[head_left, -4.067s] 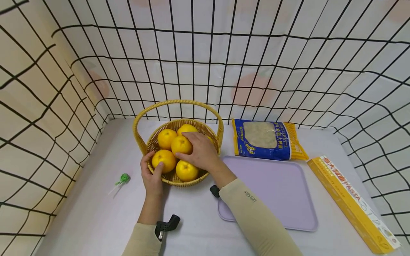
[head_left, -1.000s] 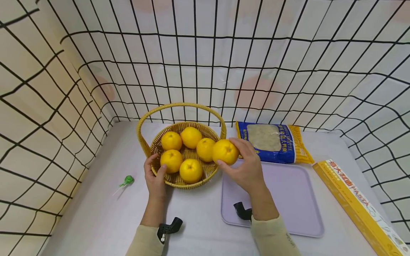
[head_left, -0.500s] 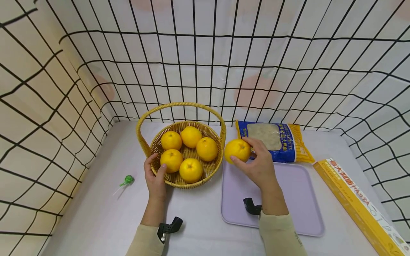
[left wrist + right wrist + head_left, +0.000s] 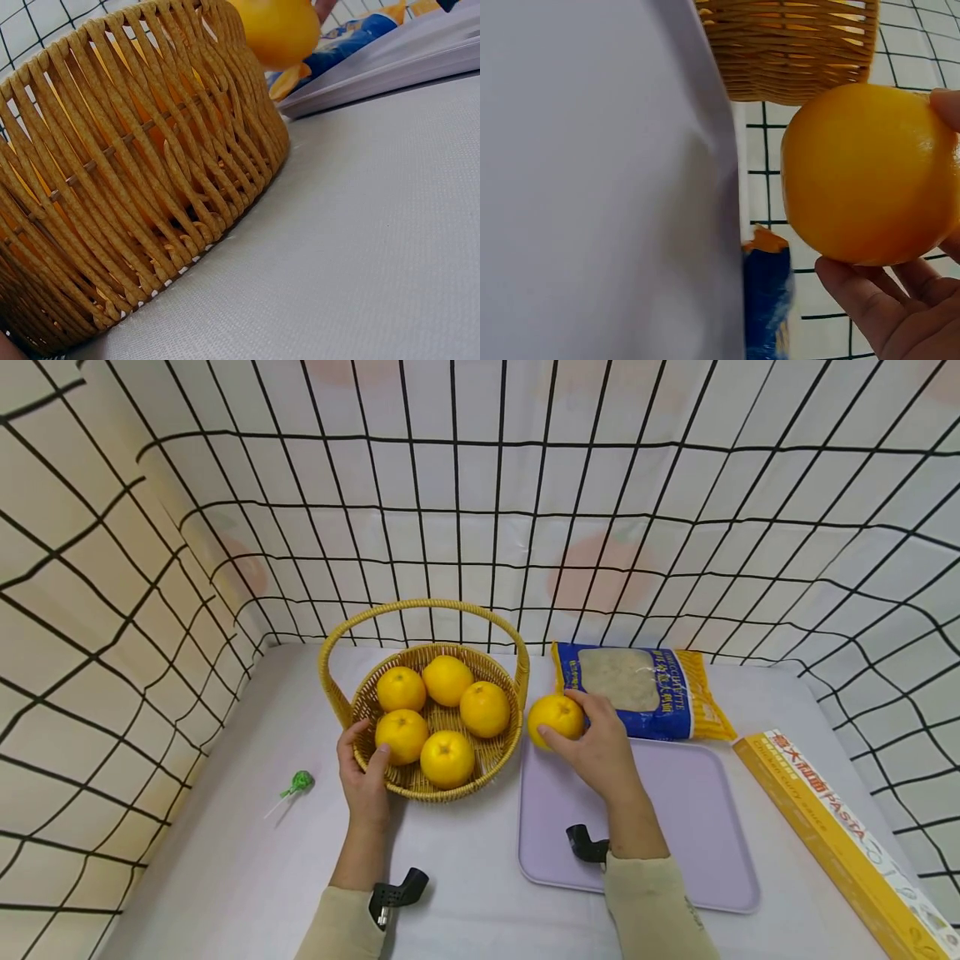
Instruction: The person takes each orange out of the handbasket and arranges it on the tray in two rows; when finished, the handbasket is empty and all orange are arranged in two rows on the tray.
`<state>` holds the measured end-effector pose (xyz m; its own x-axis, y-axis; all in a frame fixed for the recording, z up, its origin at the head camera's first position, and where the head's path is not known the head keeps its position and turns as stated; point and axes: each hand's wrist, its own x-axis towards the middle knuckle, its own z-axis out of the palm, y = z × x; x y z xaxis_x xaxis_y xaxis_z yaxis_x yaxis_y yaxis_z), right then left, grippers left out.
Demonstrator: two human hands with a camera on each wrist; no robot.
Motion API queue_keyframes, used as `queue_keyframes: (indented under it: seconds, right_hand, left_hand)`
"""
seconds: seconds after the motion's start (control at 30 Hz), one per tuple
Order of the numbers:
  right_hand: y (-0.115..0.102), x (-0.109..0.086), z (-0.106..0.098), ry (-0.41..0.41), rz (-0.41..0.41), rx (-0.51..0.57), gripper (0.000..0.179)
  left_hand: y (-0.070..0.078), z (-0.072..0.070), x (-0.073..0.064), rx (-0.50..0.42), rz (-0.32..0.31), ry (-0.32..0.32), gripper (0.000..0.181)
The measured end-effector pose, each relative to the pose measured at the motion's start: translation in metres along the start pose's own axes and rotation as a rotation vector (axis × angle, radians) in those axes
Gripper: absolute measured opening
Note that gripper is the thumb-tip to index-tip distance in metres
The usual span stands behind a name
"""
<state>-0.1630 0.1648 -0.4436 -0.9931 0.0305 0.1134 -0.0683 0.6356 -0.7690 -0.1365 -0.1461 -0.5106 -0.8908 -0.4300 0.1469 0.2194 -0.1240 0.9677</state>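
In the head view, my right hand point(image 4: 594, 745) holds an orange point(image 4: 556, 722) between thumb and fingers over the back left corner of the lilac tray point(image 4: 637, 827). The right wrist view shows that orange point(image 4: 870, 176) raised off the tray surface point(image 4: 607, 180). My left hand point(image 4: 365, 781) grips the near left rim of a woven basket point(image 4: 491, 766) with a tall handle, its thumb over the rim by an orange point(image 4: 402, 737). Several oranges lie inside the basket. Wickerwork point(image 4: 142, 157) fills much of the left wrist view, hiding most of the left hand.
A blue and yellow pasta bag point(image 4: 637, 693) lies behind the tray. To its right stretches a long pasta box point(image 4: 840, 843). A green lollipop point(image 4: 300, 782) lies left of the basket. Black wire grid point(image 4: 510, 514) closes off the back and sides.
My right hand has taken an orange from the top of the pile and carried it right, out over the tray corner, lowering it slightly just now. The left hand keeps its hold on the basket.
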Motion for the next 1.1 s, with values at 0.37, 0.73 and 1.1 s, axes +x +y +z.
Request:
queue_keyframes:
  seconds: [0.37,0.73,1.1]
  right_hand:
    - [0.008,0.003,0.009,-0.089,0.035,-0.054,0.074]
    - [0.008,0.003,0.014,-0.143,0.047,-0.079,0.076]
    - [0.005,0.003,0.013,-0.177,0.057,-0.085,0.078]
  left_hand:
    - [-0.001,0.000,0.000,0.006,-0.002,0.007,0.045]
    - [-0.001,0.000,0.000,0.010,0.002,-0.001,0.044]
    - [-0.001,-0.001,0.000,0.021,-0.009,-0.002,0.046]
